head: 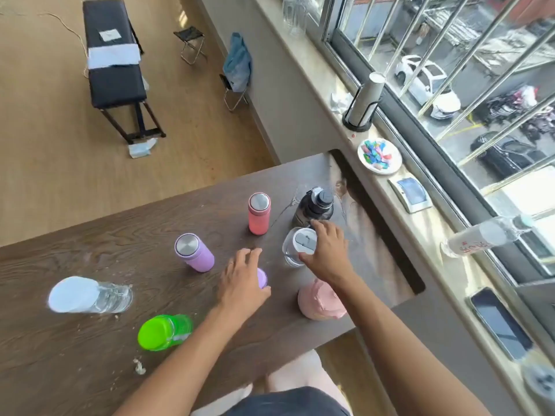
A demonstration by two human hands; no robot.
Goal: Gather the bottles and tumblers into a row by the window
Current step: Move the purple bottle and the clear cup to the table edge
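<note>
Bare forearms, no sleeves; left hand (243,283) wears thin ring (ring finger); dark shorts.

The bench (90,244) is dark brown with a wavy wood grain. On it stand a coral-red flask (259,217) and a lilac flask (196,253), each with a brushed silver cap. A black bottle (312,207) has a dark grey lid. The clear tumbler (292,250) carries a white lid with a grey tab. A second lilac bottle (262,277) shows only a sliver of its colour. The pink bottle (319,300) is a pale, dusty shade. The lime bottle (165,331) is bright green throughout. A clear bottle (90,295) has a white cap. On the beige sill (420,229), a white plate (379,157) holds blue, green, pink and red scraps.
</note>
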